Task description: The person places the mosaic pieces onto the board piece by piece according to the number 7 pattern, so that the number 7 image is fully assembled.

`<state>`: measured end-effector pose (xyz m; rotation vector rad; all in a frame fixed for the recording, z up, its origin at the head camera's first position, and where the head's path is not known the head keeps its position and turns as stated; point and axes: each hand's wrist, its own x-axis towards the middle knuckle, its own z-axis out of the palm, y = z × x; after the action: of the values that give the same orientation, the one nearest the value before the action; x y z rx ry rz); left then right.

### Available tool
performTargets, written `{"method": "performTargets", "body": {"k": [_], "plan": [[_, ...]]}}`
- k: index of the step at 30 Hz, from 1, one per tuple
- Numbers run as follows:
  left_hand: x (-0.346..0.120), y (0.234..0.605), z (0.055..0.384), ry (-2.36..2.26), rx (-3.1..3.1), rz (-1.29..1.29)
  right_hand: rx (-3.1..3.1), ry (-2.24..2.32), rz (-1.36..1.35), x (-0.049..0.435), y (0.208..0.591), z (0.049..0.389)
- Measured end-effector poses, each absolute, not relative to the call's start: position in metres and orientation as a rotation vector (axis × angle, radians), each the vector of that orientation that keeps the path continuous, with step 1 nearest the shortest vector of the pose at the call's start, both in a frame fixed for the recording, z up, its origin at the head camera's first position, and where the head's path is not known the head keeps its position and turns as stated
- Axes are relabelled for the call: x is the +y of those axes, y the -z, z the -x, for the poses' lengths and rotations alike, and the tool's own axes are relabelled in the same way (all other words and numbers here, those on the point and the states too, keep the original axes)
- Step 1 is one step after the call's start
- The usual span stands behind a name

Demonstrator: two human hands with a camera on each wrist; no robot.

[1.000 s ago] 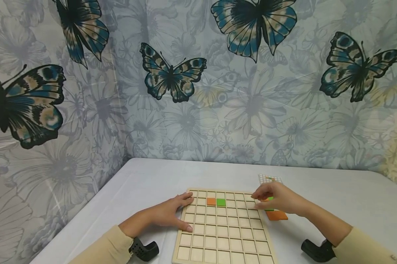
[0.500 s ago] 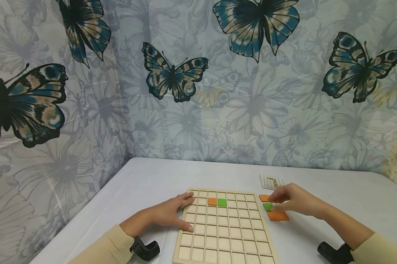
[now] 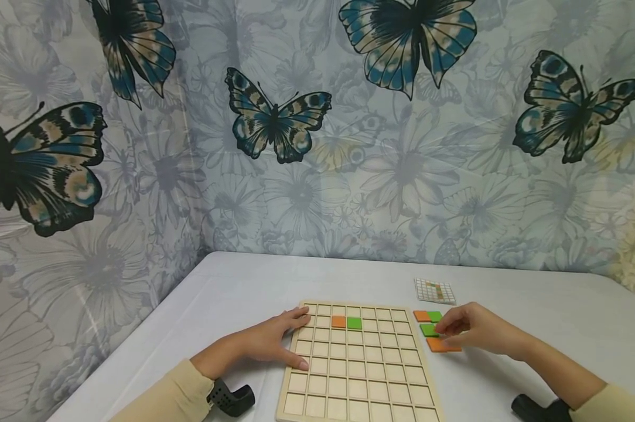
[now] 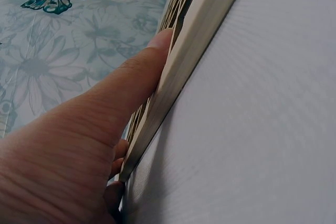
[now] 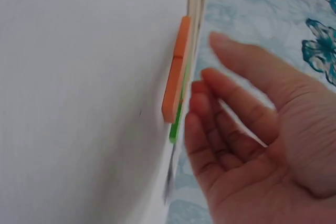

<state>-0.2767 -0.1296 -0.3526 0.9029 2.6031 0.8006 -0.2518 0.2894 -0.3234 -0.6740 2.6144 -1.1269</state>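
- The left hand (image 3: 270, 339) rests on the left edge of the wooden grid board (image 3: 339, 368), thumb and fingers spread wide along it.
- The right hand (image 3: 478, 331) is just over the loose tiles beyond the board's right edge, fingers loosely curved and the thumb apart from them; whether they touch a tile, I cannot tell.
- Those tiles lie near the board's right edge: an orange tile (image 3: 421, 316) and a green tile (image 3: 434, 316) furthest back, another green tile (image 3: 428, 330) next, then orange tiles (image 3: 437, 345) nearest.
- On the board, second row from the far edge, an orange square (image 3: 338, 322) sits left of a green square (image 3: 354, 323).
- A small patterned card (image 3: 436, 291) lies behind the tiles on the white worktop (image 3: 275, 278).
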Motion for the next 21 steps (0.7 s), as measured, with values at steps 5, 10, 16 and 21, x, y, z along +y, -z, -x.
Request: {"method": "performTargets", "body": {"k": [5,10,16,21], "plan": [[-0.1297,0.3517,0.2759,-0.816,2.595,-0.900,2.622,1.125,0.725,0.2874,0.3311,0.2546],[-0.1293,0.3515,0.2755,-0.815,2.591,-0.899,2.687,1.054,0.808,0.2845,0.3348,0.2551],[-0.1298,0.3513,0.2757,-0.811,2.592,-0.898,2.722,1.017,0.831,0.2827,0.3340,0.2536],[-0.1302,0.3517,0.2762,-0.812,2.588,-0.903,2.741,0.995,0.817,0.2821,0.3334,0.2531]]}}
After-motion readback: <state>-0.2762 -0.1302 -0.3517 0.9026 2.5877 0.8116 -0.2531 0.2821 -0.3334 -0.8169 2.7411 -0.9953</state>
